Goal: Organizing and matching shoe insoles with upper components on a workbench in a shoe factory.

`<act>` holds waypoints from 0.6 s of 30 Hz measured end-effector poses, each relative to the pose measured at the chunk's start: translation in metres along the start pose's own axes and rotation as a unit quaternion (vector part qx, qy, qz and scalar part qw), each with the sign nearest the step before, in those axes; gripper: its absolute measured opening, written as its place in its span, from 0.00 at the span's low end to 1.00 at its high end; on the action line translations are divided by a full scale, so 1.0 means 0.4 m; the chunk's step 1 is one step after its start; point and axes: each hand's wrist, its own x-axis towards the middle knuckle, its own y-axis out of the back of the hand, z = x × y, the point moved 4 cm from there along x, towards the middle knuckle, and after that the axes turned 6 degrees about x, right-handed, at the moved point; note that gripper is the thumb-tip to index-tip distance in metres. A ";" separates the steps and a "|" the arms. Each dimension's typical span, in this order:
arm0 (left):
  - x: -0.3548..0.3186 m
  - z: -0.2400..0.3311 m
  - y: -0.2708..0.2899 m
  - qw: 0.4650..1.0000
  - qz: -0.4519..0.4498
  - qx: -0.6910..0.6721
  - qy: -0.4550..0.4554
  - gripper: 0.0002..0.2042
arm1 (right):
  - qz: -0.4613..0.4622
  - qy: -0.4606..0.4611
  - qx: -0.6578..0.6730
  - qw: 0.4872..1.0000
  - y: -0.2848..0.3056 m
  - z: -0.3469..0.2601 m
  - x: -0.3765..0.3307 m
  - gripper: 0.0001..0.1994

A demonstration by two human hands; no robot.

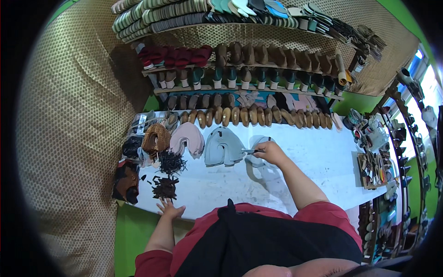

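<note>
My right hand (271, 153) reaches out over the white worktable (323, 161), fingers drawn together around a small dark tool (250, 151). The tool lies with its long axis nearly level across the picture, its tip pointing toward my left, at the grey cut piece (223, 147) just beside it. Under my right hand lies a pale grey upper piece (256, 162), flat on the table, its legs running back toward me.

My left hand (169, 208) rests at the table's near edge, fingers spread and flat, just on my side of a heap of dark brown scraps (165, 186). Beyond those scraps, farther from me, sits a tangle of dark strips (171, 162). Left of the grey cut piece lie a stack of pinkish pieces (187, 139) and a woven brown piece (156, 138). Along the table's far edge runs a row of wooden shoe lasts (249, 115).
</note>
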 end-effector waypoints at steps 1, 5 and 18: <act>0.004 -0.003 -0.004 1.000 -0.001 0.001 0.000 0.63 | 0.000 -0.002 0.000 1.000 0.023 -0.008 -0.005 0.09; 0.011 -0.002 -0.011 1.000 0.001 0.007 0.007 0.64 | 0.034 -0.147 0.139 0.979 0.094 0.079 0.011 0.10; 0.007 0.002 0.003 1.000 -0.011 0.020 0.012 0.63 | 0.198 -0.255 -0.185 0.928 -0.118 0.307 0.146 0.33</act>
